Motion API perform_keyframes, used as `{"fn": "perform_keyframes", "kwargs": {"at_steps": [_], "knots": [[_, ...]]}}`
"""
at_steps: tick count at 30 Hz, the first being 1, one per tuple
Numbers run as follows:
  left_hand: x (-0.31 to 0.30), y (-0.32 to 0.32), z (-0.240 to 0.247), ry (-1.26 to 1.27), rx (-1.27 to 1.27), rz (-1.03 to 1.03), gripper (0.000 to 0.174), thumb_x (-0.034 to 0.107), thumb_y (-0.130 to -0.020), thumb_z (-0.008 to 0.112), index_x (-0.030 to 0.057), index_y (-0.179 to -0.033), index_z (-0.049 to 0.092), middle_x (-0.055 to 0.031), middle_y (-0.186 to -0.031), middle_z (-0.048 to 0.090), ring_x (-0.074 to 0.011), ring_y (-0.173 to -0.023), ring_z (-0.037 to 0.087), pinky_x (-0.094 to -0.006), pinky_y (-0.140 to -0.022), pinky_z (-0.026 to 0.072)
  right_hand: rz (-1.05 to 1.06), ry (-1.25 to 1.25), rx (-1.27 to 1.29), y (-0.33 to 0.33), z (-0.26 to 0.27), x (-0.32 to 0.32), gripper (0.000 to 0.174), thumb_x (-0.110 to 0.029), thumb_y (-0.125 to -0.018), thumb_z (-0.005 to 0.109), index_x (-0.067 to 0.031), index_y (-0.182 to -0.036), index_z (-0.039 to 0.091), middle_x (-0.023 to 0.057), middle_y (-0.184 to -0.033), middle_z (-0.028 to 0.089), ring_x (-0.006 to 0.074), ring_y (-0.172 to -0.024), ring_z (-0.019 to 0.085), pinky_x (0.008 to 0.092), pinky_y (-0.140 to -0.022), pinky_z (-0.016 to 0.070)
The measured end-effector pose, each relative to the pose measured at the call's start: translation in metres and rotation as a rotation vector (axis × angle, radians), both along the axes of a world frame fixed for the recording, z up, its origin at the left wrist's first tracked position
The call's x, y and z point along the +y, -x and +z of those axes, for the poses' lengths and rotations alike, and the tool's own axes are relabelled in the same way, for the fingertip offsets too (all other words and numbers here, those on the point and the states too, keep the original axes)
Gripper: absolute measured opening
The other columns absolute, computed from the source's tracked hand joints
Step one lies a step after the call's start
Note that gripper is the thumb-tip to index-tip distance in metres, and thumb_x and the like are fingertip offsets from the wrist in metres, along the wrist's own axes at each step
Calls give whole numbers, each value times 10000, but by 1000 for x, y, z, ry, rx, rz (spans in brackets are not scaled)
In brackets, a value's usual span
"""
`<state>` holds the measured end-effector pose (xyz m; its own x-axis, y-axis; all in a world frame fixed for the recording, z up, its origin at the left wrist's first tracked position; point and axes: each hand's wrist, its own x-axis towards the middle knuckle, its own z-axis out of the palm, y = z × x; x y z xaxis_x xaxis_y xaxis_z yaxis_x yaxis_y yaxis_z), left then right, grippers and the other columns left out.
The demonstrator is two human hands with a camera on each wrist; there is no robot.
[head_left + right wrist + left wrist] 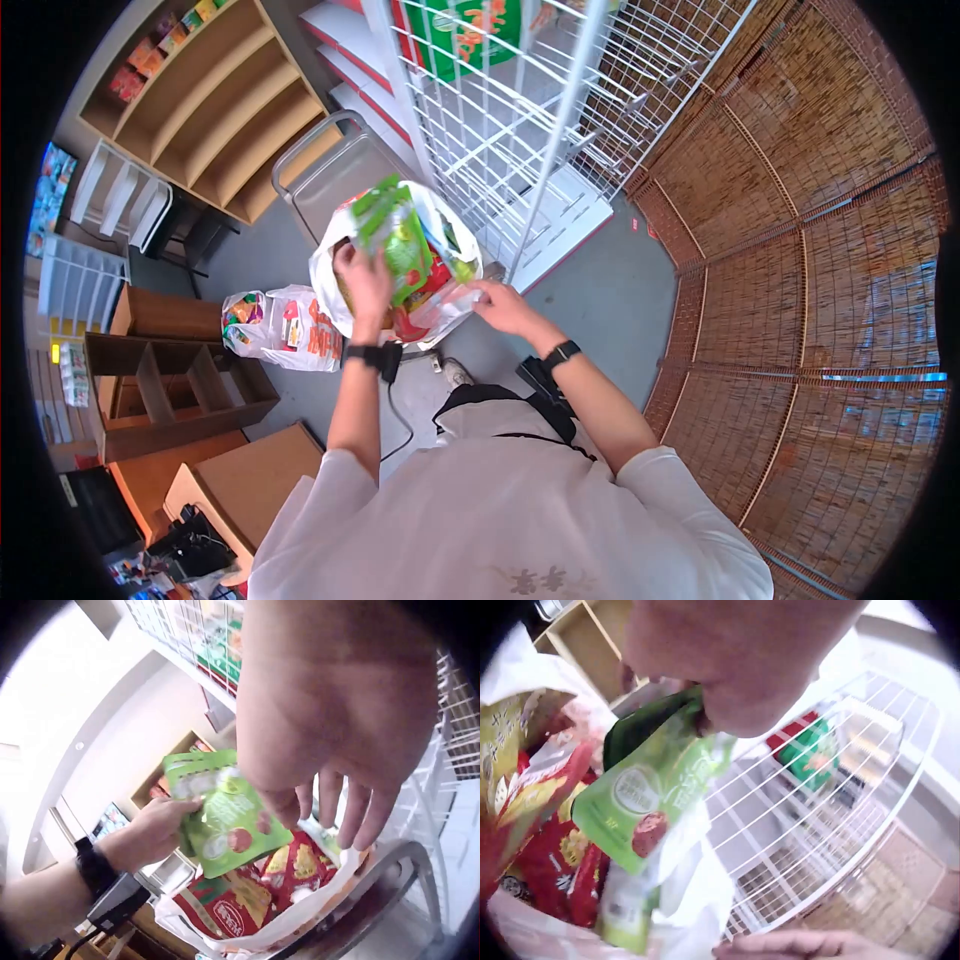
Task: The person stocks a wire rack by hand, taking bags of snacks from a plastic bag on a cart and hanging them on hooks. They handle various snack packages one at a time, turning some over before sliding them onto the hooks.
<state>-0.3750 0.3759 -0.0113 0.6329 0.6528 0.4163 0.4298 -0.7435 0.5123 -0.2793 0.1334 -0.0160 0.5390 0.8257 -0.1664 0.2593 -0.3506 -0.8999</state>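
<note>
The green packets [236, 821] slant above the open white bag [325, 288], between the hands, pinched at one edge by the left hand [365, 285]; the right hand [508, 310], apart from them, is at the bag's opposite rim, fingers extended and slightly spread; whether it touches the plastic, I cannot tell; red packets [229, 907] lie inside.

No words can be read for sure. Blurry white writing is seen on the flat, shiny green packet [244, 825], and big orange marks on the white plastic bag [268, 347] at the left.
</note>
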Motion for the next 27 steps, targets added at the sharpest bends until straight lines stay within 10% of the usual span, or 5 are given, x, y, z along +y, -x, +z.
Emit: {"fn": "perform_keyframes", "kwargs": {"at_steps": [4,11,27], "knots": [[-95,51,111,537,-274,-93,237,190,-930,542,-23,-962,641,3,-789,623,-46,-654,518,-216,-559,411,16,-85,209,-21,34,-103,350,-144,-850,616,-27,-1175,565,102,-1145,608,181,-990,602,319,-854,479],[-272,-17,141,884,-258,-480,204,128,-920,550,-46,-896,653,-9,-808,648,-39,-699,537,-199,-608,431,-140,-710,404,-53,144,-232,503,-144,-838,663,9,-1261,439,96,-1153,576,166,-1035,568,294,-891,454],[-350,-213,155,1162,-93,-743,214,170,-881,625,-26,-953,670,-40,-842,673,-61,-728,582,-222,-645,471,-717,-550,39,-181,159,-299,167,-106,-843,662,25,-945,651,33,-834,674,41,-730,581,220,-616,483]]}}
